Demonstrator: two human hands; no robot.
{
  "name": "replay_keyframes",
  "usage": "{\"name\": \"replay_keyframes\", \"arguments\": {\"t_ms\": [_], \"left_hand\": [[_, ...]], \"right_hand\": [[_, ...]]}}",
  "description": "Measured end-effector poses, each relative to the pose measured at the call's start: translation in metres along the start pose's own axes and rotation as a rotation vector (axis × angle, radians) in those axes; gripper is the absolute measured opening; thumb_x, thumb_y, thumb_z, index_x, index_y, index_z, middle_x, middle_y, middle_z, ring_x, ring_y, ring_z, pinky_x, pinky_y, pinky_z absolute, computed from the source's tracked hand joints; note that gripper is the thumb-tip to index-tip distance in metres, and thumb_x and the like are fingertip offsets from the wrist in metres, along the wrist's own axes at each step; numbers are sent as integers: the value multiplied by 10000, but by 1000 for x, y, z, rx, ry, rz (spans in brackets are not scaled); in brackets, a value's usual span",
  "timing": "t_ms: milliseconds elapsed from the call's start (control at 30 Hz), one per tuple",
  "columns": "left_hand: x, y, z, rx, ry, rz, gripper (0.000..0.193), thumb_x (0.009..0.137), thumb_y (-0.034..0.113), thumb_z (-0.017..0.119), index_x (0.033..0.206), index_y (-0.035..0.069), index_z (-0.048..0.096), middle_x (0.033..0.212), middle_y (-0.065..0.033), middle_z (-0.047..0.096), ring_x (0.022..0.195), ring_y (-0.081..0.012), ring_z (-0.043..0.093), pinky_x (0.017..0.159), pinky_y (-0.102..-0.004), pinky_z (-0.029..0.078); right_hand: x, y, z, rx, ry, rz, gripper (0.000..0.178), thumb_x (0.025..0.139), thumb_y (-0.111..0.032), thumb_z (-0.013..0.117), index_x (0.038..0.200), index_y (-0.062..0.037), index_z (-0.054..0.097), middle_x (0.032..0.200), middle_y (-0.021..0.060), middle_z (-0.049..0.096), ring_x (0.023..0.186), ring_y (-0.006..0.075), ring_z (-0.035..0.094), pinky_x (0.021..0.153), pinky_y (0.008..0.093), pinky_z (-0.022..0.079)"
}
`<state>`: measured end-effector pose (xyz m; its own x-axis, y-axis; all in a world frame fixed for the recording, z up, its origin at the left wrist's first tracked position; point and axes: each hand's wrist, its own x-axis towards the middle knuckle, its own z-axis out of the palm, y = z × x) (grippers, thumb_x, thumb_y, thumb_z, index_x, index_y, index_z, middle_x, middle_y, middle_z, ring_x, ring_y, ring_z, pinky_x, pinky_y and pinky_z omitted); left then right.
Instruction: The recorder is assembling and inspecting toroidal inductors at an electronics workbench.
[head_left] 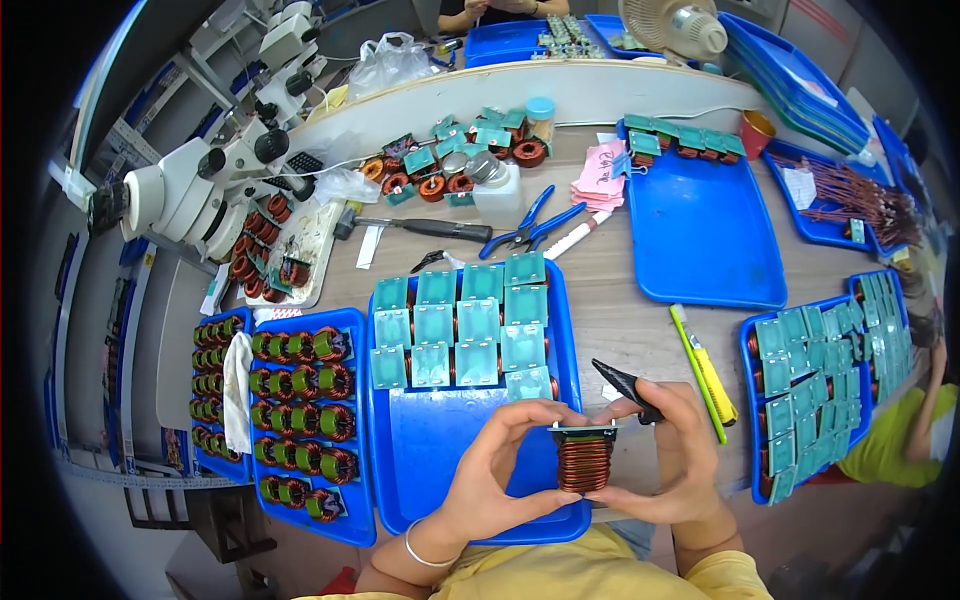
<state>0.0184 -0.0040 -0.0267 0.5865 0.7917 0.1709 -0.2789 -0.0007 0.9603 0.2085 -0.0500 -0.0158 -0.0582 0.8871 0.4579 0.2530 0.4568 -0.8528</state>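
Between my two hands, just past the front edge of the table, is a toroidal coil (583,465) wound with copper wire, a small circuit board along its top. My left hand (495,470) is closed on its left side, fingertips at the board and thumb below. The thumb of my right hand (685,450) touches the coil's lower right. Pinched in that hand's upper fingers is a pair of black tweezers (622,380), its tip pointing up and left. Behind my left hand lies a blue tray (430,440) with rows of coils, green boards facing up.
Left stands a blue tray (362,475) of copper coils. Another blue tray (705,235) is at the back right. Boarded coils fill a tray (752,420) at right. A yellow box cutter (708,375), blue pliers (530,230), a hammer (430,228) and a microscope (180,195) are around.
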Motion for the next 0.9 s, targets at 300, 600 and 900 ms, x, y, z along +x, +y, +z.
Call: {"name": "replay_keyframes", "arguments": {"t_ms": [300, 600, 900], "left_hand": [[4, 1, 9, 506, 80, 157, 631, 609, 132, 813, 1140, 67, 477, 1210, -124, 433, 1209, -299, 370, 1043, -438, 255], [-3, -5, 19, 1175, 140, 402, 616, 548, 116, 785, 1113, 195, 556, 1152, -44, 436, 1216, -323, 309, 1026, -564, 176], [-13, 1, 26, 1246, 298, 750, 493, 550, 118, 780, 987, 237, 585, 1079, -25, 436, 1184, -319, 342, 1034, -551, 219]], "right_hand": [[6, -6, -1, 18, 69, 20, 828, 614, -92, 800, 1307, 16, 359, 1149, 164, 460, 1009, 251, 539, 831, 332, 452], [5, -5, 5, -51, 122, 79, 810, 594, -106, 777, 1293, 2, 383, 1093, 155, 488, 992, 238, 525, 824, 327, 447], [-7, -12, 6, -151, 108, -320, 913, 549, -74, 820, 1300, 32, 312, 1105, 137, 396, 883, 236, 556, 761, 325, 460]]}}
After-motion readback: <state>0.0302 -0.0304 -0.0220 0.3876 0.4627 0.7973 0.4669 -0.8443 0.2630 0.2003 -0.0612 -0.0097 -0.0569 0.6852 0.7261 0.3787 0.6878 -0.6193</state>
